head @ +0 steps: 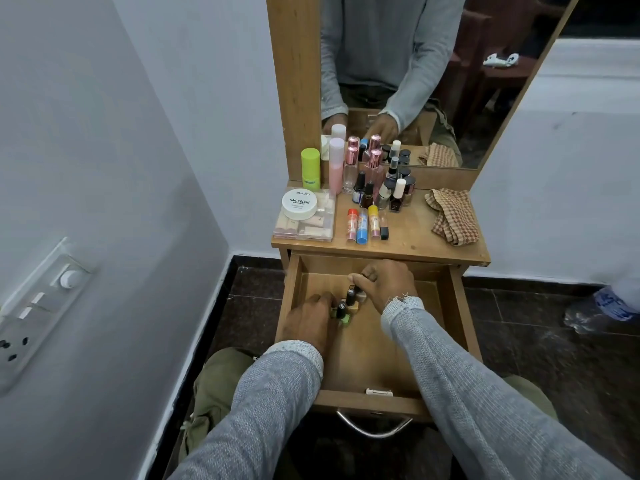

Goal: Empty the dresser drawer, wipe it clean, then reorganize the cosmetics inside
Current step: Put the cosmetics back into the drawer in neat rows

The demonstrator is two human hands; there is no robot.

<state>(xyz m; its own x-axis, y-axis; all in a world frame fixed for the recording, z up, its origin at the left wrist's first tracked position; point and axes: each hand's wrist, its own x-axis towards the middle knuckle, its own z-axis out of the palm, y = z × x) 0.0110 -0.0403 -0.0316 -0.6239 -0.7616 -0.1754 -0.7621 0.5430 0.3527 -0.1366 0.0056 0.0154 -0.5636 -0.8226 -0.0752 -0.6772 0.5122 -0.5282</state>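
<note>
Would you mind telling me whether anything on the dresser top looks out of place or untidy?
Mostly tidy. The checked cloth lies crumpled at the right of the dresser top, and four lip balm tubes lie flat there while the bottles behind them stand upright.

Your arms are covered by long grey knit sleeves (460, 386) with a fine ribbed texture. The right cuff (403, 306) is paler and frayed, with loose threads at its edge; the left cuff (298, 351) is also paler. You wear olive-green trousers (214, 386), creased at the knees.
</note>
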